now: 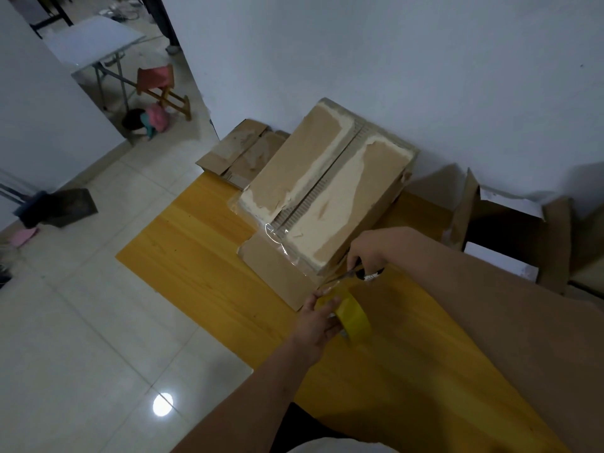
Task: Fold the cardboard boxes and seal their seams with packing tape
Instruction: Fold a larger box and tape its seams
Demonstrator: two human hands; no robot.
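Note:
A folded cardboard box (327, 188) lies on the yellow wooden table (202, 256), its two top flaps meeting at a middle seam with torn, whitish paper along it. Clear tape (277, 238) shines over the near end of the seam and down the box's front side. My left hand (318, 323) holds a yellow tape roll (354, 318) just in front of the box, with a strip stretched from roll to box. My right hand (367, 253) grips scissors (354, 273) whose blades point at that strip.
Flattened cardboard (242, 152) lies behind the box against the white wall. An open box (503, 230) with raised flaps stands at the right. Left of the table is tiled floor with a dustpan (65, 207), a small stool (163, 89) and a folding table.

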